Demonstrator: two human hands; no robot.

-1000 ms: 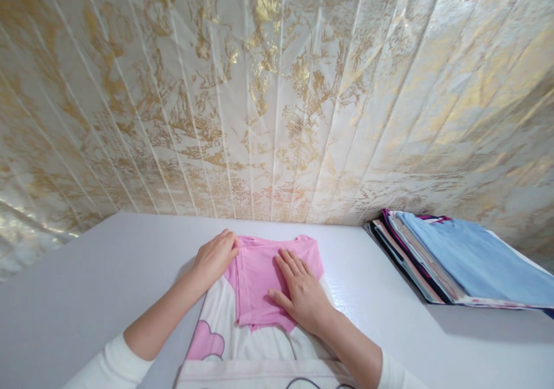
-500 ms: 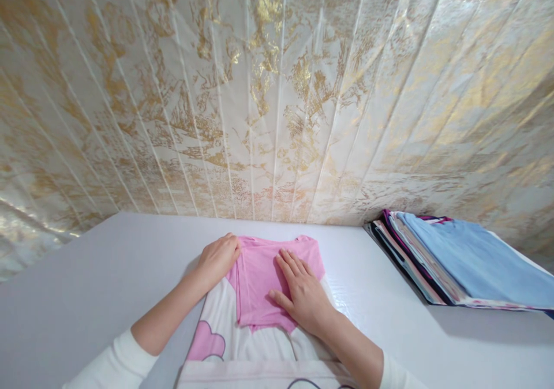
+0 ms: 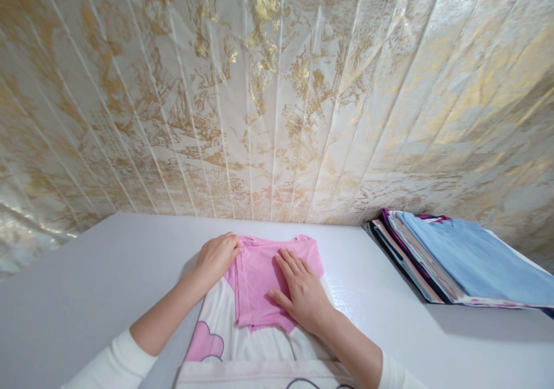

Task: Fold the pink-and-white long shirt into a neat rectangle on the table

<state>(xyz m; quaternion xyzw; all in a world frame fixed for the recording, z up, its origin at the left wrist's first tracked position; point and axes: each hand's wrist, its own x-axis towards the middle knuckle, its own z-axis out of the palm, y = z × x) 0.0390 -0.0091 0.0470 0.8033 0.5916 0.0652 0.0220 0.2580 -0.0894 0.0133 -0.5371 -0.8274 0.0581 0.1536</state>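
A white and pink shirt (image 3: 242, 346) with a pink heart-shaped print lies on the table in front of me. Its pink sleeve part (image 3: 257, 285) is folded over onto the body. My left hand (image 3: 220, 253) is closed at the far left corner of the pink cloth, its fingers curled on the fabric; the fingertips are partly hidden. Flat on the pink fold rests my right hand (image 3: 300, 291), fingers stretched out and thumb apart. The near end of the shirt runs out of the bottom of the view.
To the right is a stack of folded clothes (image 3: 476, 262) with a light blue garment on top. The white table (image 3: 108, 279) ends at the back against a white and gold patterned sheet (image 3: 277, 118).
Almost nothing differs. Both hands stay in place on the pink cloth, and the whole view has shifted very slightly.
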